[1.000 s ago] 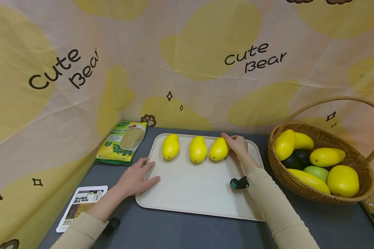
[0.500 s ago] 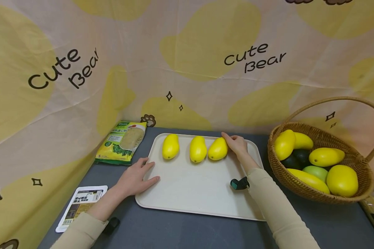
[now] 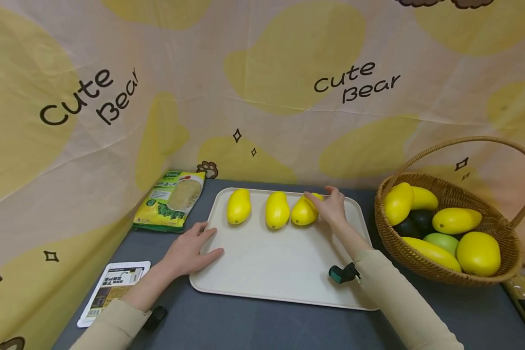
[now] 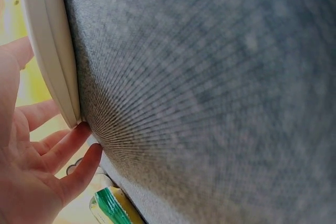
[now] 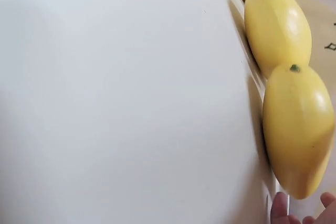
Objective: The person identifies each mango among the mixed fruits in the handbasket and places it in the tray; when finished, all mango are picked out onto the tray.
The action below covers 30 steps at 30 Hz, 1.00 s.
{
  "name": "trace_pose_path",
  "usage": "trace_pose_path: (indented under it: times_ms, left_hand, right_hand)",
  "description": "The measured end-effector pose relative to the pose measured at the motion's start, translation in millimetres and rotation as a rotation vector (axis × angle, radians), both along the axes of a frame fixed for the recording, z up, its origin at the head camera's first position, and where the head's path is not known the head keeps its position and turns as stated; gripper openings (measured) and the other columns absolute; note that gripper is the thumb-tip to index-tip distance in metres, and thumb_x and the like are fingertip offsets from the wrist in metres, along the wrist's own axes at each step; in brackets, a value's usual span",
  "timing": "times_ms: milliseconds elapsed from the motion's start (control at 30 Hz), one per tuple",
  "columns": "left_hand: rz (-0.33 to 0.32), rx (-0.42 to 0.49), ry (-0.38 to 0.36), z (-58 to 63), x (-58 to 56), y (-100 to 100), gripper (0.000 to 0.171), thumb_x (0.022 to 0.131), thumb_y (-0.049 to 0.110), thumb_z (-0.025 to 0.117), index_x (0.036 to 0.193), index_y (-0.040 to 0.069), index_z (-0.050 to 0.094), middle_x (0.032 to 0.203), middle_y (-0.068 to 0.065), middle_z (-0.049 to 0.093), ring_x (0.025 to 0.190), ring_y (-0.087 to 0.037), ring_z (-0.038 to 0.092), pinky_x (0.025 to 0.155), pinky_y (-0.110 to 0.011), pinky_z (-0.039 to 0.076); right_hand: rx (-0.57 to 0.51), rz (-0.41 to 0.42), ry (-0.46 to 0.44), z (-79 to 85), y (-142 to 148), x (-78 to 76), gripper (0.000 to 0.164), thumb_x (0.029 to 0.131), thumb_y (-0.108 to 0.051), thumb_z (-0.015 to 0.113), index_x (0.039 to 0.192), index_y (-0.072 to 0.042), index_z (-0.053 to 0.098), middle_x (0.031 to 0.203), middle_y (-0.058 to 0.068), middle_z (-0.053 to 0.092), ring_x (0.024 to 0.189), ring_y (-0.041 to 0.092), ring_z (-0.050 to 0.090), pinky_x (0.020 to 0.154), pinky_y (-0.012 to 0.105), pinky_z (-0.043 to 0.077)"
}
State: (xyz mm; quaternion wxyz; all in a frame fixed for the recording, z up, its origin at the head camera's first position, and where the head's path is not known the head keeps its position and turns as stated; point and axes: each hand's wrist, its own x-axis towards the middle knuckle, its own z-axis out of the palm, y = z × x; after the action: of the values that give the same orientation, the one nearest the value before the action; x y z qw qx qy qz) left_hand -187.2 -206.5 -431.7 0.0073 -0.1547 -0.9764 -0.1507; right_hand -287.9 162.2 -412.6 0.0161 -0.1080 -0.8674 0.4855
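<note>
Three yellow mangoes lie in a row along the far side of a cream tray (image 3: 267, 267): a left mango (image 3: 238, 206), a middle mango (image 3: 277, 210) and a right mango (image 3: 303, 214). My right hand (image 3: 334, 209) is at the right mango, its thumb overlapping the fruit's top in the head view. In the right wrist view, the fingertips (image 5: 280, 203) are spread just off the narrow end of that mango. At the tray's left edge rests my left hand (image 3: 192, 250), fingers spread and thumb lying over the rim. The left wrist view shows its fingertips beside the rim (image 4: 55, 51).
A wicker basket (image 3: 389, 243) with a tall handle stands right of the tray, holding yellow, green and dark fruit. Left of the tray lie a yellow-green food packet (image 3: 170, 201) and a white-edged flat pack (image 3: 113, 291). A printed cloth (image 3: 280, 136) hangs behind the grey table.
The right mango has shifted slightly left towards the middle one. My right hand's fingers have lifted and spread from its side, and the right forearm has swung a little right. The left hand stays put.
</note>
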Motion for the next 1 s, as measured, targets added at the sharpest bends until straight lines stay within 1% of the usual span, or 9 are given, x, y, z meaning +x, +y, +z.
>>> trace_pose_path:
  times_ms: [133, 267, 367, 467, 567, 700, 833, 1000]
  left_hand:
    - [-0.002, -0.004, 0.002, 0.6, -0.1, 0.3, 0.067, 0.089, 0.053, 0.063, 0.136, 0.006, 0.056, 0.14, -0.023, 0.045, 0.113, -0.041, 0.055, 0.089, -0.056, 0.047]
    - [0.005, -0.007, 0.003, 0.5, -0.5, 0.1, 0.066, 0.089, 0.052, 0.063, 0.137, 0.007, 0.056, 0.14, -0.024, 0.045, 0.114, -0.041, 0.054, 0.09, -0.056, 0.047]
    - [0.006, -0.007, -0.003, 0.7, -0.5, 0.3, 0.066, 0.089, 0.051, 0.064, 0.137, 0.007, 0.056, 0.141, -0.024, 0.044, 0.114, -0.041, 0.054, 0.091, -0.056, 0.047]
    - [0.004, -0.005, -0.008, 1.2, 0.0, 1.0, 0.066, 0.09, 0.052, 0.063, 0.137, 0.006, 0.056, 0.141, -0.024, 0.044, 0.114, -0.042, 0.054, 0.09, -0.057, 0.047]
    - [0.004, -0.006, -0.007, 1.6, 0.2, 1.3, 0.066, 0.089, 0.053, 0.063, 0.136, 0.007, 0.056, 0.14, -0.024, 0.045, 0.113, -0.042, 0.054, 0.09, -0.057, 0.047]
    - [0.007, -0.01, -0.003, 0.6, 0.1, 1.2, 0.065, 0.09, 0.052, 0.063, 0.136, 0.007, 0.056, 0.14, -0.024, 0.045, 0.113, -0.042, 0.055, 0.09, -0.056, 0.047]
    - [0.004, -0.008, 0.004, -0.9, 0.1, 1.0, 0.066, 0.089, 0.052, 0.063, 0.136, 0.007, 0.056, 0.14, -0.024, 0.045, 0.113, -0.042, 0.055, 0.09, -0.056, 0.047]
    - [0.002, -0.007, 0.012, -1.5, 0.0, 0.9, 0.065, 0.089, 0.052, 0.064, 0.136, 0.007, 0.056, 0.14, -0.024, 0.045, 0.113, -0.042, 0.055, 0.09, -0.056, 0.047]
  right_hand:
    - [0.024, 0.07, -0.017, -0.7, -1.2, 6.7, 0.087, 0.084, -0.048, 0.071, 0.147, -0.004, 0.029, 0.148, 0.024, 0.022, 0.121, 0.037, 0.04, 0.106, 0.048, 0.033]
    - [0.019, 0.134, -0.009, -2.4, -2.3, 11.4, 0.085, 0.084, -0.039, 0.074, 0.148, -0.004, 0.029, 0.147, 0.023, 0.027, 0.121, 0.036, 0.04, 0.103, 0.047, 0.038]
    - [-0.001, 0.165, 0.002, -2.4, -2.7, 13.6, 0.084, 0.084, -0.033, 0.075, 0.148, -0.004, 0.03, 0.148, 0.021, 0.031, 0.126, 0.035, 0.04, 0.102, 0.046, 0.04]
    - [-0.022, 0.183, -0.002, -1.7, -2.8, 15.2, 0.083, 0.084, -0.031, 0.076, 0.149, -0.005, 0.03, 0.149, 0.018, 0.032, 0.13, 0.035, 0.039, 0.099, 0.045, 0.044]
    - [-0.043, 0.2, -0.019, -1.0, -2.7, 16.1, 0.083, 0.085, -0.031, 0.076, 0.149, -0.006, 0.03, 0.151, 0.017, 0.031, 0.131, 0.036, 0.039, 0.092, 0.042, 0.05]
    - [-0.051, 0.213, -0.04, 0.2, -1.8, 17.7, 0.083, 0.085, -0.032, 0.075, 0.15, -0.007, 0.03, 0.153, 0.016, 0.03, 0.132, 0.036, 0.04, 0.087, 0.038, 0.053]
    - [-0.053, 0.222, -0.052, 1.2, -0.3, 19.5, 0.083, 0.086, -0.032, 0.074, 0.152, -0.008, 0.029, 0.155, 0.014, 0.028, 0.134, 0.035, 0.04, 0.086, 0.038, 0.053]
    - [-0.044, 0.234, -0.063, 1.7, 0.8, 18.7, 0.085, 0.087, -0.033, 0.072, 0.153, -0.007, 0.025, 0.157, 0.014, 0.026, 0.136, 0.037, 0.038, 0.092, 0.042, 0.05]
